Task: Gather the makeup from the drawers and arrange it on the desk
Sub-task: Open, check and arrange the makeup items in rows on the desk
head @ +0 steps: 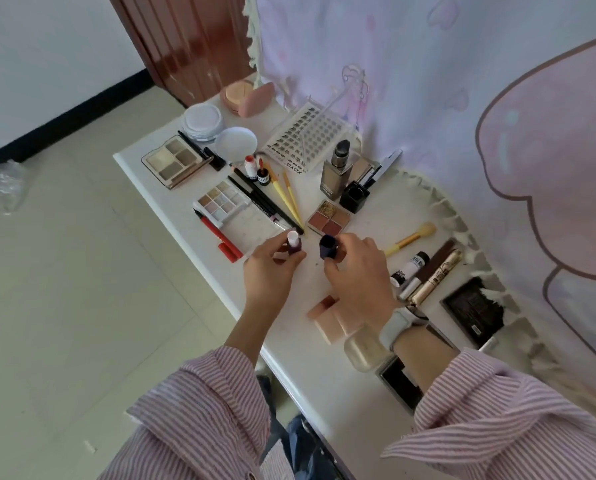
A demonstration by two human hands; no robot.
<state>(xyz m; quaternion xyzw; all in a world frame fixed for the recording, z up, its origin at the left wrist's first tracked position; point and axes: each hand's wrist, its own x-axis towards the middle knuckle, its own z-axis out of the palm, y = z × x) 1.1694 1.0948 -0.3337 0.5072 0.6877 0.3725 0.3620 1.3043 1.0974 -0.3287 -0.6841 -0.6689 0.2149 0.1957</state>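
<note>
Left hand (272, 268) pinches a glossy round bottle (51, 244)... Left hand (272, 268) pinches a small glossy bottle (294, 247); right hand (357, 275) grips its faceted dark cap (327, 250).

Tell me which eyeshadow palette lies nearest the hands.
The reddish-brown four-pan palette, just beyond the right hand; the other palettes lie farther left.
</note>
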